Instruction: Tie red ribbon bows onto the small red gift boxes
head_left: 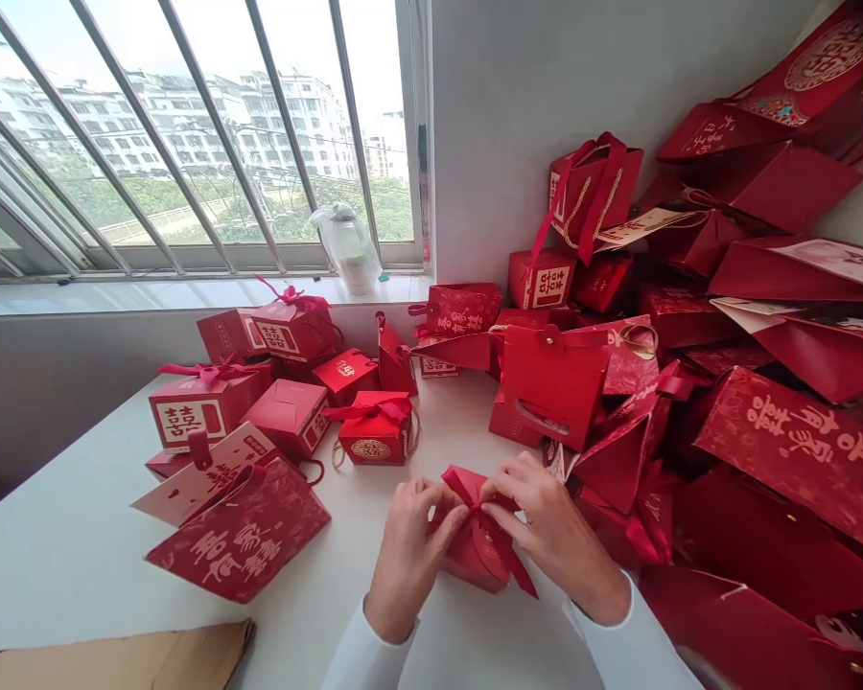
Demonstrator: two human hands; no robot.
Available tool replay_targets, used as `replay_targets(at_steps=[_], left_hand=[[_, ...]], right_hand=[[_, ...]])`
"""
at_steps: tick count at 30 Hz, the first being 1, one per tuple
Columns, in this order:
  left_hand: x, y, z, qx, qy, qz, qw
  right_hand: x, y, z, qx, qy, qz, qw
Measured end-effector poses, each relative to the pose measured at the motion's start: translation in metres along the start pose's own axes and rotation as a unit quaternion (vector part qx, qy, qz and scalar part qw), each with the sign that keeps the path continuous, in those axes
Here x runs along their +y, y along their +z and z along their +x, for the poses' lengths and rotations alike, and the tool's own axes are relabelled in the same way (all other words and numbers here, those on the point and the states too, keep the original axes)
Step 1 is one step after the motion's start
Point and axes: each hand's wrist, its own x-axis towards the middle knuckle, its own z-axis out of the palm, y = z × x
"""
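A small red gift box (475,556) lies on the white table at the front, with a red ribbon (524,567) across its top. My left hand (415,546) comes in from the left, thumb and forefinger pinched on the ribbon near the middle of the lid. From the right, my right hand (547,522) pinches the ribbon on the other side of the knot. One ribbon tail hangs down over the box's right side. The fingertips partly cover the knot, so its exact form is hidden.
Several finished-looking red boxes, one with a bow (374,426), stand at the back left. A folded red bag (241,532) lies left. Red packages (805,441) pile high on the right. A cardboard piece (115,661) sits front left; a bagged cup (349,249) stands on the windowsill.
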Motion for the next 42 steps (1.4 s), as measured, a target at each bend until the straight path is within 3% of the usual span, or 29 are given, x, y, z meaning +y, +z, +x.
replay_targets(at_steps=[6,10,17,23,42], left_hand=[[0.007,0.008,-0.004,0.050,0.029,0.093,0.994],[0.008,0.012,-0.005,0.035,0.041,0.150,0.987],[0.002,0.013,-0.004,0.006,0.026,0.093,0.995],[0.002,0.012,-0.004,0.013,0.017,0.031,0.999],[0.001,0.004,-0.005,-0.009,0.010,-0.029,0.999]], right_hand=[[-0.002,0.003,0.006,-0.013,0.084,0.054,0.995],[-0.002,0.004,0.008,-0.026,0.125,0.063,0.990],[0.000,0.001,0.006,0.006,0.112,0.071,0.991],[-0.002,-0.004,0.007,-0.024,0.153,0.151,0.976],[-0.002,-0.007,0.010,-0.068,0.122,0.136,0.981]])
